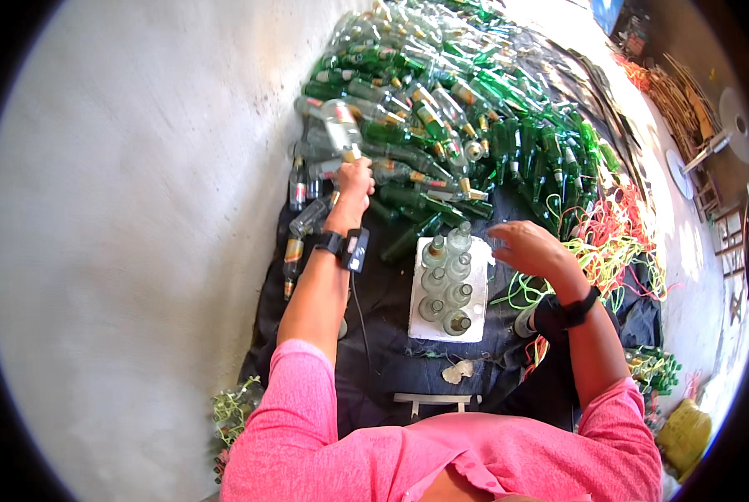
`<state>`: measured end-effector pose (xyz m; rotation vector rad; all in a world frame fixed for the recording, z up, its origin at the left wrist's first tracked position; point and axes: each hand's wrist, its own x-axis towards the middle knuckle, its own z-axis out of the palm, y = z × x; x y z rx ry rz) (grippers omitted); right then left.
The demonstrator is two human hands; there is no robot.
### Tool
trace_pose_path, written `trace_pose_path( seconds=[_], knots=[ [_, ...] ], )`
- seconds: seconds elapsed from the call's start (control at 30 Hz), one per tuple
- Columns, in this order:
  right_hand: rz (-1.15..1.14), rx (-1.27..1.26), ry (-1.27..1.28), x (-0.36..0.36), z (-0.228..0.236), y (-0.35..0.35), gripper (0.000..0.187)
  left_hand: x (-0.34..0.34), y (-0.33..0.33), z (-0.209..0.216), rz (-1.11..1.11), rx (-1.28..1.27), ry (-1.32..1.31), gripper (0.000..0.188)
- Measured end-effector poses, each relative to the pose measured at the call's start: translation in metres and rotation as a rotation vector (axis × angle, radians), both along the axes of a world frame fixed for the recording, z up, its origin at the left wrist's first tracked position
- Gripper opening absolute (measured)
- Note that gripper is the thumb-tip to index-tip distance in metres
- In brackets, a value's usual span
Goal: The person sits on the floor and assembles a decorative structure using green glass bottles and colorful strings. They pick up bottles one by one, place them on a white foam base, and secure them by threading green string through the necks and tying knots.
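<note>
My left hand (356,180) grips a clear glass bottle (340,125) by its neck, the body pointing away toward the pile and slightly blurred. In front of me several clear bottles (459,268) stand upright in two rows on a white block (420,328) that looks like foam. Just right of that block's far end is my right hand (529,247), fingers apart, with nothing seen in it. Its fingertips are close to the standing bottles; whether they touch one I cannot tell.
A big heap of green and clear bottles (429,117) spreads beyond the block. Tangled red and yellow-green strips (617,234) lie to the right. At the left rises a pale wall (140,209). A fan (730,125) stands far right; dark sheeting (383,293) covers the floor.
</note>
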<state>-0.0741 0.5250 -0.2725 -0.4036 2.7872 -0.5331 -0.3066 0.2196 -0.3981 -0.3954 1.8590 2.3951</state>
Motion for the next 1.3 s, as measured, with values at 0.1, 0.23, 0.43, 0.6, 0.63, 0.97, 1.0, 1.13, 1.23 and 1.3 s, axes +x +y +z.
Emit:
trace_pose_path(
  seconds=[0.1,0.23,0.43,0.6,0.63,0.97,1.0,1.13,1.23,1.3],
  knots=[
    [-0.062,-0.15,0.346,0.003,-0.005,0.001,0.048,0.045,0.032,0.075,-0.36,-0.067,-0.055,0.019],
    [-0.121,-0.102,0.711,0.015,0.016,-0.013,0.066,0.142,0.067,0.152,-0.638,-0.044,-0.163,0.017],
    [0.138,-0.056,0.778,0.042,0.023,-0.034,0.042,0.227,0.079,0.145,-0.953,-0.052,-0.195,0.02],
    [0.108,-0.147,0.524,0.041,-0.007,-0.026,0.016,0.226,0.077,0.13,-1.066,-0.151,-0.142,0.026],
    [0.065,-0.176,0.473,0.038,-0.01,-0.023,0.017,0.222,0.075,0.129,-1.066,-0.172,-0.114,0.028],
    [-0.378,-0.454,0.322,0.022,0.0,0.008,0.026,0.173,0.008,0.098,-0.556,-0.163,0.014,0.008],
    [-0.425,-0.484,0.239,0.022,0.007,0.012,0.029,0.172,0.008,0.101,-0.559,-0.175,0.028,0.008],
    [-0.543,-0.537,0.205,0.018,0.002,0.021,0.044,0.179,0.003,0.101,-0.587,-0.187,0.024,0.008],
    [-0.517,-0.487,0.191,0.015,-0.007,0.023,0.048,0.181,0.001,0.101,-0.561,-0.247,0.032,0.011],
    [-0.491,-0.429,0.12,0.011,-0.013,0.025,0.052,0.18,0.001,0.104,-0.54,-0.277,0.035,0.012]
  ],
)
